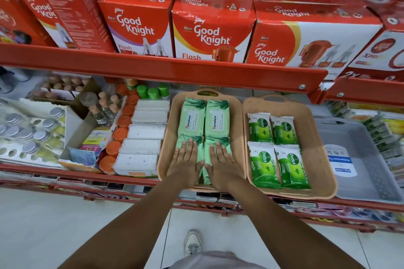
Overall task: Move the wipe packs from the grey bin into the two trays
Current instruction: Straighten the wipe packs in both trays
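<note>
At the far left of the lower shelf, silver-capped jars (26, 131) are seen in a white carton, and beside them to the right a row of orange-lidded tubs (122, 129) and stacked white cotton-bud boxes (145, 137) are set. Just right of those boxes the left tray (168, 129), a beige one with a handle slot at its far end, is placed. Four pale green Himalaya wipe packs (192, 119) are laid in it, two far and two near, side by side. The left hand (187, 159) is pressed flat on the near left pack, fingers spread and extended, nothing gripped. The right hand (220, 162) is laid the same way on the near right pack, palm down, fingers straight and unclenched. The two thumbs are brought close together over the seam between the near packs. Touching the left tray on its right side, the right tray (314, 142) is seen, and four darker green Dettol wipe packs (261, 126) are arranged in it in two rows of two. Further right, partly tucked under that tray's edge, the grey bin (358, 159) is placed; only a white and blue label is seen on its floor, and no pack is visible inside. Red Good Knight boxes (209, 33) are lined up on the shelf above.
</note>
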